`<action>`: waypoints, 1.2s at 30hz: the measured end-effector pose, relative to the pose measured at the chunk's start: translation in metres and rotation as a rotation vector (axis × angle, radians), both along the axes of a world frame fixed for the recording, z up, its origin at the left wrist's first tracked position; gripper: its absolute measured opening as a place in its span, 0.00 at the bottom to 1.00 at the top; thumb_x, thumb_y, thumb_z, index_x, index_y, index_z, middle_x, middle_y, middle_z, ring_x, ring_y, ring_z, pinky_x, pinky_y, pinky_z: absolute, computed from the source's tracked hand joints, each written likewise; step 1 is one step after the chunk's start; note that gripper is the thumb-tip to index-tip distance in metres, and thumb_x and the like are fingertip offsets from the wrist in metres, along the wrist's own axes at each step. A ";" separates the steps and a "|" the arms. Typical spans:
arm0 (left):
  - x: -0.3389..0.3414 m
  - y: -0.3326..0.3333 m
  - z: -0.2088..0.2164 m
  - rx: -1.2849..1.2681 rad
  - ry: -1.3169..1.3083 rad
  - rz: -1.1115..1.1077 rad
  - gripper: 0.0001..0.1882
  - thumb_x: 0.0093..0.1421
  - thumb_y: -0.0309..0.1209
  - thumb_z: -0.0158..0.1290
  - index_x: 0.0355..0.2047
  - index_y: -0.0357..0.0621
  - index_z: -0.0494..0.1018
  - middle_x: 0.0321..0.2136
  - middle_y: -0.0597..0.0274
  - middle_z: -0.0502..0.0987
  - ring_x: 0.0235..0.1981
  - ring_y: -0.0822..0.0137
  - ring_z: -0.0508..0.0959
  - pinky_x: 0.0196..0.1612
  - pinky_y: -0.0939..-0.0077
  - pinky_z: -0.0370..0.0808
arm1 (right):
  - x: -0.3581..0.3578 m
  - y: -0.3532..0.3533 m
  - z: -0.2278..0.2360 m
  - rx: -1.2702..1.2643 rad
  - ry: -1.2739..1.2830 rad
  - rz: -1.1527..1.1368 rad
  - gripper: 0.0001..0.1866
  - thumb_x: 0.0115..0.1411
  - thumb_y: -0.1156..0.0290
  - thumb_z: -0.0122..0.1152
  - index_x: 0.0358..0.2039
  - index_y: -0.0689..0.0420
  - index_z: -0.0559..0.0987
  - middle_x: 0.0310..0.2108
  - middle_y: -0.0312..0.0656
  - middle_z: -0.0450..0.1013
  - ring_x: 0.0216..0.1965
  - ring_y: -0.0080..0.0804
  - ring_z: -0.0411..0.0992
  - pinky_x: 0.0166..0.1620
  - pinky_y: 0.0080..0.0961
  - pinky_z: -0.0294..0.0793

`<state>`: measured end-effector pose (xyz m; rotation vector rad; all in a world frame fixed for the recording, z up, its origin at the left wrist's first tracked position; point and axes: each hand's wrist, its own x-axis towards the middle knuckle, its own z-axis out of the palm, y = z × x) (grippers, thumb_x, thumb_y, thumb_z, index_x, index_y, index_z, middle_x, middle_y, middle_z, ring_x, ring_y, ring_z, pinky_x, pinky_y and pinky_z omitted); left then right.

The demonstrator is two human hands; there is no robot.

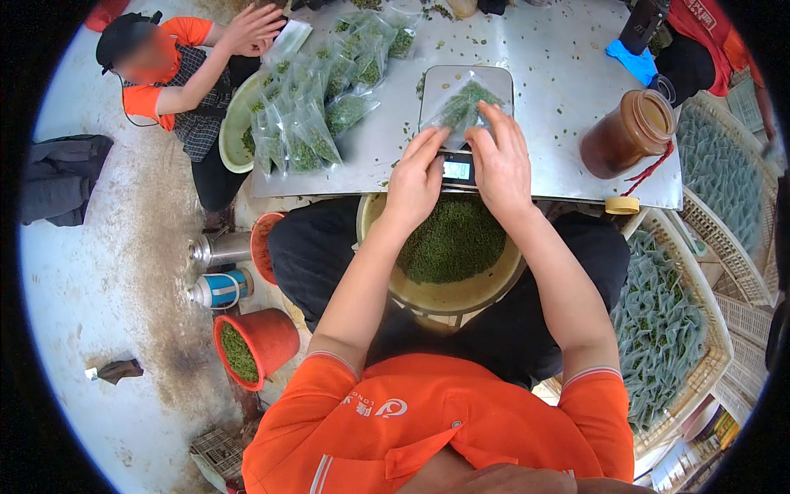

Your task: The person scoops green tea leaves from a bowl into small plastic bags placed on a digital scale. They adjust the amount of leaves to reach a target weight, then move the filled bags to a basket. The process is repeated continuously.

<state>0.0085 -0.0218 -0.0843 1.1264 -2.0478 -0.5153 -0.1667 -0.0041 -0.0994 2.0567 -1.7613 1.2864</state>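
A clear plastic bag [471,102] with small green grains inside lies on the flat pan of a digital scale [504,76]. My left hand [414,179] has its fingertips closed at the bag's near left corner. On the other side, my right hand [500,160] holds the near right edge, its longer fingers reaching over the plastic. Between my wrists shows the scale's lit display [457,170]. Below it, a wide basin [444,298] of loose green grains rests between my legs.
Filled bags [317,103] are heaped left of the scale on the metal table [559,62]. A brown jar [617,136] stands right, near a yellow lid [622,205]. Baskets of bags [658,337] line the right side. A red bucket [276,342] sits left; a co-worker [177,82] sits beyond.
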 end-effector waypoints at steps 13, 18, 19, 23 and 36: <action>-0.013 0.007 0.102 -0.080 -0.526 -0.187 0.22 0.58 0.20 0.55 0.53 0.45 0.81 0.50 0.56 0.84 0.53 0.50 0.81 0.56 0.57 0.79 | -0.001 0.004 0.031 0.012 -0.245 0.071 0.32 0.45 0.82 0.73 0.54 0.57 0.80 0.49 0.45 0.79 0.48 0.50 0.78 0.50 0.38 0.78; -0.013 0.010 0.093 -0.271 -0.627 -0.146 0.22 0.58 0.22 0.58 0.53 0.46 0.81 0.52 0.58 0.83 0.60 0.49 0.77 0.65 0.46 0.71 | 0.004 0.002 0.024 -0.006 -0.317 0.096 0.29 0.44 0.82 0.73 0.50 0.56 0.82 0.46 0.41 0.79 0.46 0.47 0.78 0.48 0.36 0.77; -0.016 0.011 0.092 -0.284 -0.659 -0.144 0.21 0.58 0.23 0.59 0.54 0.47 0.81 0.52 0.58 0.83 0.60 0.49 0.77 0.66 0.44 0.70 | 0.004 0.001 0.025 -0.040 -0.287 0.077 0.28 0.43 0.83 0.73 0.49 0.56 0.82 0.46 0.41 0.79 0.45 0.47 0.78 0.48 0.37 0.77; -0.012 0.026 0.118 -0.215 -0.415 -0.157 0.18 0.60 0.25 0.62 0.52 0.47 0.83 0.51 0.60 0.84 0.59 0.51 0.78 0.68 0.44 0.69 | -0.006 0.008 0.027 -0.085 -0.203 0.040 0.18 0.42 0.83 0.71 0.37 0.57 0.84 0.41 0.40 0.79 0.42 0.43 0.77 0.45 0.36 0.75; 0.070 -0.129 0.003 0.123 -0.700 0.522 0.13 0.64 0.35 0.64 0.44 0.41 0.84 0.46 0.48 0.81 0.47 0.45 0.84 0.47 0.49 0.81 | -0.018 0.017 0.037 -0.058 -0.050 0.065 0.08 0.49 0.77 0.71 0.32 0.57 0.86 0.42 0.38 0.79 0.47 0.39 0.76 0.50 0.37 0.71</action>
